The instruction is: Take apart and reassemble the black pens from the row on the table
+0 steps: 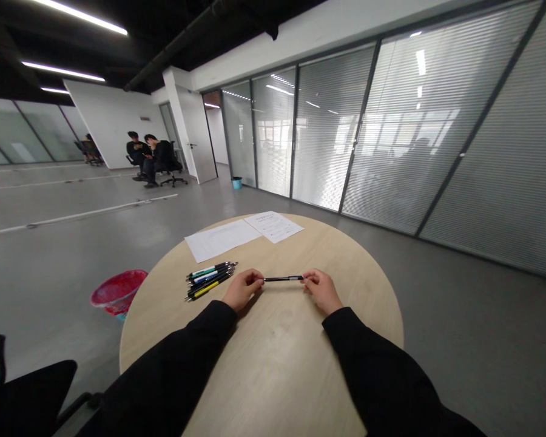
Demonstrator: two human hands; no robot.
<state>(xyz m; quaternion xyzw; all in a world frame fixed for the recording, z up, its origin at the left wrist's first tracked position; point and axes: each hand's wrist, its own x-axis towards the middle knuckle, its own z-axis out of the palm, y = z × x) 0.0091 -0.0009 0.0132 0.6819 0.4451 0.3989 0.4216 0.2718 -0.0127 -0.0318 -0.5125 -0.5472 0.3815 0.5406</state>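
Observation:
My left hand (243, 288) and my right hand (321, 290) hold a slim black pen (282, 278) level between them, one hand at each end, above a round light-wood table (277, 340). Just left of my left hand lies a bunch of several retractable pens (209, 281) with green, blue and yellow barrels, not touching that hand. Two white printed sheets of paper (221, 240) (273, 226) lie side by side near the far edge of the table. Black sleeves cover both my forearms.
A red wastebasket (118, 291) stands on the grey floor left of the table. A black chair (27, 394) sits at lower left. Glass walls with blinds (418, 139) run along the right. Two seated people (152, 158) are far off near a door.

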